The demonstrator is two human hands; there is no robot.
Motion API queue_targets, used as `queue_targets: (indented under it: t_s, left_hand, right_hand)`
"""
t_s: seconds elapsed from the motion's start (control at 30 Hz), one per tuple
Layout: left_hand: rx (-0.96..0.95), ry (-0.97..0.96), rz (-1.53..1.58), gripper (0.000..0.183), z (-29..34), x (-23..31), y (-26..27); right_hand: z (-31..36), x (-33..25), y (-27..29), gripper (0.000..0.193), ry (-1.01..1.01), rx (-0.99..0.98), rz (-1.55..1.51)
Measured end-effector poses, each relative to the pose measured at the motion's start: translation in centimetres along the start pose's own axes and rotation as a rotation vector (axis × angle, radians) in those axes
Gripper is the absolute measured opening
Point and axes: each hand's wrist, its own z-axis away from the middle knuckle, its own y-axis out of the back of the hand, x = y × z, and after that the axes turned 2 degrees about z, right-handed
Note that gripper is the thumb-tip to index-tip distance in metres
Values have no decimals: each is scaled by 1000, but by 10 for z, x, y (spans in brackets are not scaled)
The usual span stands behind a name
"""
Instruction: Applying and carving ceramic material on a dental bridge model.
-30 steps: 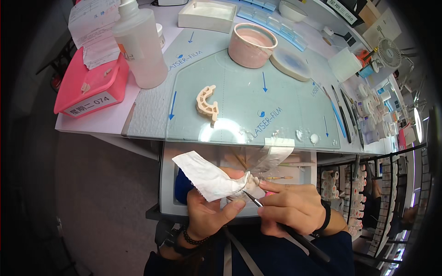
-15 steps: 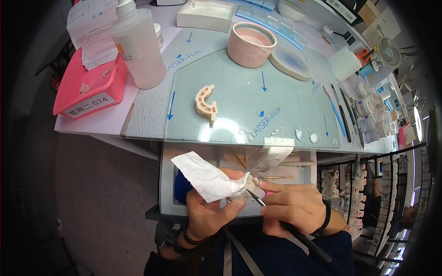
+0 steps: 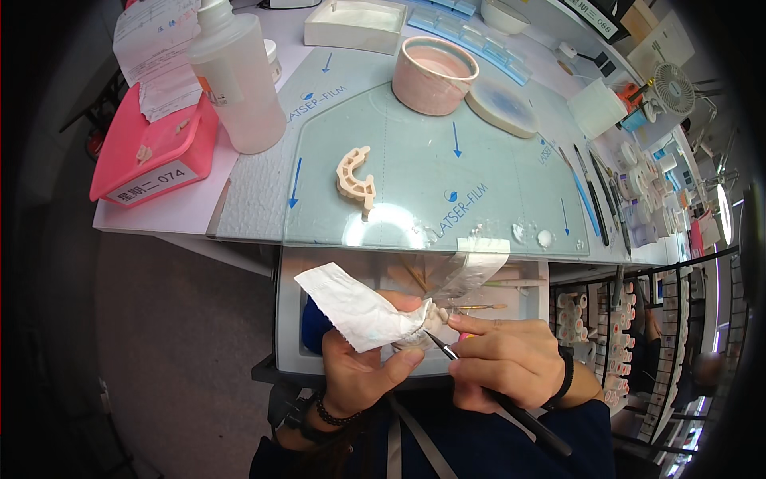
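Over the open drawer, my left hand [image 3: 361,375] is closed around a small pale dental model [image 3: 411,343] with tooth shapes. A folded white tissue [image 3: 347,307] is pinched against it and sticks out to the left. My right hand [image 3: 511,363] grips a black-handled brush [image 3: 527,419] like a pen. Its dark, pointed tip touches or nearly touches the model, beside the tissue's edge. My right index finger reaches close to the model's tooth side. Fingers hide much of the model.
A beige horseshoe-shaped dental piece [image 3: 355,182] lies on the glass plate [image 3: 399,144]. Behind it stand a pink ceramic bowl [image 3: 431,80] and a round palette [image 3: 503,108]. On the left are a plastic bottle [image 3: 243,96] and pink tray [image 3: 159,164]. Tools [image 3: 594,195] and small jars line the right.
Both hands stay in nearly the same place. The brush tip has shifted very slightly along the model beside the tissue.
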Motion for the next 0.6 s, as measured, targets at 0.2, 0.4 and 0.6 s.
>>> queue_targets:
  t_s: [0.2, 0.4, 0.6]
  left_hand:
    - [7, 8, 2, 35, 0, 0, 0]
    - [16, 10, 5, 35, 0, 0, 0]
    - [7, 9, 4, 34, 0, 1, 0]
  right_hand:
    - [-3, 0, -1, 13, 8, 0, 2]
    - [-2, 0, -2, 12, 2, 2, 3]
    - [-3, -1, -1, 12, -3, -1, 1]
